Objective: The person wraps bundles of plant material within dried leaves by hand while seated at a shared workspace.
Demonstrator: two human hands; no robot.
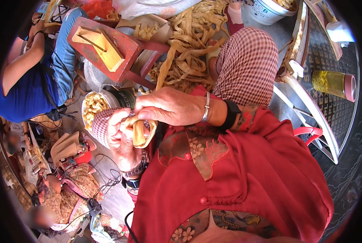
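Observation:
A flat, pale yellow strip (139, 136), which looks like tofu skin, is wound into a loop in front of my red top. My left hand (123, 142) grips the loop from the left, its fingers curled around the band. From above, my right hand (173, 106) pinches the strip's upper edge between thumb and fingers. The hands nearly touch each other, and the right fingertips are partly hidden. Beyond them spreads a large heap of loose strips (189, 52), with one long strip running down toward my right hand.
A white bucket (95, 109) of folded yellow pieces stands left of my hands. A red wooden bench (130, 48) carries a wooden block. Another bucket (270, 13) is at the far right, near a metal chair frame (314, 109) and a jar (333, 85). People sit at the left.

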